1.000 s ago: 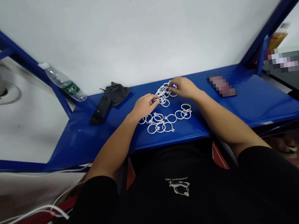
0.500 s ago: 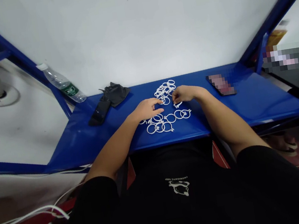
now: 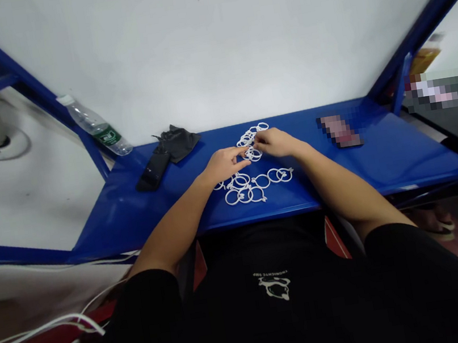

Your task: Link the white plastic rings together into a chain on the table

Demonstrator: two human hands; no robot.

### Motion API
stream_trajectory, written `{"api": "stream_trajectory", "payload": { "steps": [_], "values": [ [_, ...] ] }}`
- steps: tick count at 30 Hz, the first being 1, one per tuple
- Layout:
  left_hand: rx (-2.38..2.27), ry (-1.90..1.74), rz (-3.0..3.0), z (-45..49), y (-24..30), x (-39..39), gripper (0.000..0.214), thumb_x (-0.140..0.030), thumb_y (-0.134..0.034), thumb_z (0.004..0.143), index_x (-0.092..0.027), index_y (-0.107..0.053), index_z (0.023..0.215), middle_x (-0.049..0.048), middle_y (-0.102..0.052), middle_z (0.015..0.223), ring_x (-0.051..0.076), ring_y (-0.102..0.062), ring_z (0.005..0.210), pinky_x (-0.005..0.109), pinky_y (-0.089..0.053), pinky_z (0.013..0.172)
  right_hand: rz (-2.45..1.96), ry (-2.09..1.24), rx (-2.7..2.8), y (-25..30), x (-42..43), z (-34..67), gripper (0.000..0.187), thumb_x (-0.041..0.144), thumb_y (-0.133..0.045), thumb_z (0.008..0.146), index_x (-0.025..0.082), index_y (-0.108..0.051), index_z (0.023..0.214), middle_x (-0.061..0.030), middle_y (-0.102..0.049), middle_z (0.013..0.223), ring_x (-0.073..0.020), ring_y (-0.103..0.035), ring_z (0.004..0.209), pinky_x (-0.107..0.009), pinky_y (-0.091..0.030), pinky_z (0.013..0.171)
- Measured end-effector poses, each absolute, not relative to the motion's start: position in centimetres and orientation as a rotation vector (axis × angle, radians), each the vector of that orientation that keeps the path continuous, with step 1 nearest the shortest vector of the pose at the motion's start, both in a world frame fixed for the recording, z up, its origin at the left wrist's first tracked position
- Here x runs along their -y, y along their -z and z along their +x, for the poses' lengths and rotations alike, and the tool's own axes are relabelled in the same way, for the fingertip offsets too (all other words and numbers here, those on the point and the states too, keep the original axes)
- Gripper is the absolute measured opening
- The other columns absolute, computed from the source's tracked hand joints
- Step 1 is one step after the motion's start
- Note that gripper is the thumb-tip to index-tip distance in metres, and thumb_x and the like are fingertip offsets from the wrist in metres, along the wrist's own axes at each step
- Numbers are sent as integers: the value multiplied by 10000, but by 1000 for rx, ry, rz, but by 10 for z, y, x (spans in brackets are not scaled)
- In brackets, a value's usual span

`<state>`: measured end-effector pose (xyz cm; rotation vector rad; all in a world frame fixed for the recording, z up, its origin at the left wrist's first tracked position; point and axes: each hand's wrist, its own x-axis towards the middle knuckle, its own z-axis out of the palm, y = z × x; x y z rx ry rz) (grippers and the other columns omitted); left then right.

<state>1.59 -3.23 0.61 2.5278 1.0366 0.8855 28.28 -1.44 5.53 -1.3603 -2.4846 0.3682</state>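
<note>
Above the far pile of white plastic rings (image 3: 245,139), my right hand (image 3: 276,142) has its fingers pinched together on a white ring, whose outline is partly hidden among the others. My left hand (image 3: 224,164) is beside the pile's near left side, thumb and forefinger apart. Its fingertips touch or nearly touch a white ring (image 3: 256,156) lying between the two hands. Closer to me, several more white rings with small clasp ends (image 3: 244,195) lie loose and overlapping on the blue table (image 3: 182,207), some of them below my left hand.
A black phone (image 3: 154,171) and a crumpled black bag (image 3: 179,143) lie at the left. Behind them a clear plastic bottle (image 3: 95,125) leans by the blue frame (image 3: 93,157). Another phone (image 3: 340,131), its screen blurred out, lies at the right. A white wall rises behind the table.
My right hand has moved left and slightly away from me, from the pile's right side to over it, taking a white ring along. My left hand has barely shifted.
</note>
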Motion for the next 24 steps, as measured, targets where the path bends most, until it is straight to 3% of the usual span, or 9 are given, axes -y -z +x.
{"api": "stream_trajectory", "payload": {
  "steps": [5, 12, 18, 24],
  "values": [
    [-1025, -1023, 2596, 13, -3, 27, 264, -320, -777, 1091, -236, -877, 1320, 41, -831, 921, 177, -725, 767, 332, -589, 807, -1221, -345, 2387, -48, 21, 271, 184, 320, -589, 1080, 203, -730, 1075, -115, -810, 1048, -247, -663, 886, -351, -442, 804],
    [-974, -1245, 2581, 12, -3, 26, 236, -249, -726, 1111, -244, -890, 1280, 100, -851, 1212, 207, -786, 980, 354, -637, 918, -869, -324, 2276, -40, 25, 264, 336, 546, -667, 1075, 229, -753, 1147, -122, -779, 1167, -265, -653, 974, -395, -498, 888],
    [-1070, -1325, 2463, 14, -4, 29, 168, -289, -754, 1090, -228, -899, 1151, 91, -874, 1117, 175, -737, 792, 336, -628, 812, -943, -320, 2280, -38, 30, 258, 319, 511, -609, 1132, 246, -777, 1187, -116, -786, 1145, -260, -655, 953, -391, -496, 874],
    [-1022, -1394, 2430, 17, -5, 32, 171, -309, -761, 1082, -219, -902, 1050, 91, -871, 1024, 186, -750, 804, 331, -616, 770, -880, -325, 2269, -37, 30, 258, 277, 452, -612, 1113, 233, -780, 1088, -111, -782, 1046, -268, -661, 928, -401, -505, 867]
  ]
}}
